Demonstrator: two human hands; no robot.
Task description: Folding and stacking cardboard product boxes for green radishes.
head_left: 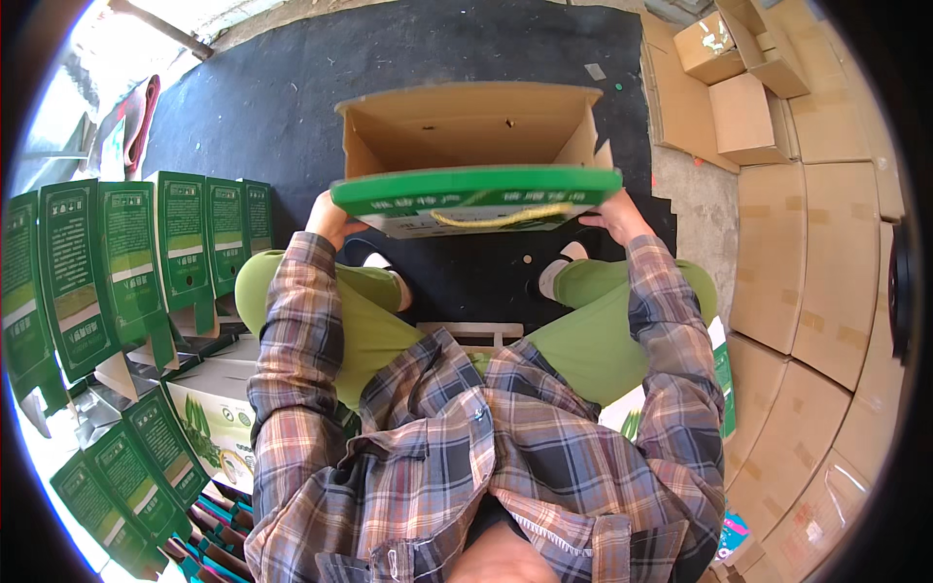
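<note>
I hold a green and white gift box (476, 199) with a yellow cord handle flat in front of me, over my knees. My left hand (328, 222) grips its left end and my right hand (614, 216) grips its right end. Just beyond it an open brown cardboard carton (466, 126) stands on a black mat (292, 87), its mouth facing me and its inside bare. My plaid sleeves and green trousers fill the lower middle.
A row of upright green folded boxes (126, 262) stands at my left, with more green boxes (146, 466) lower left. Flattened brown cardboard sheets (816, 282) cover the floor on the right, and small brown cartons (739, 58) lie at the top right.
</note>
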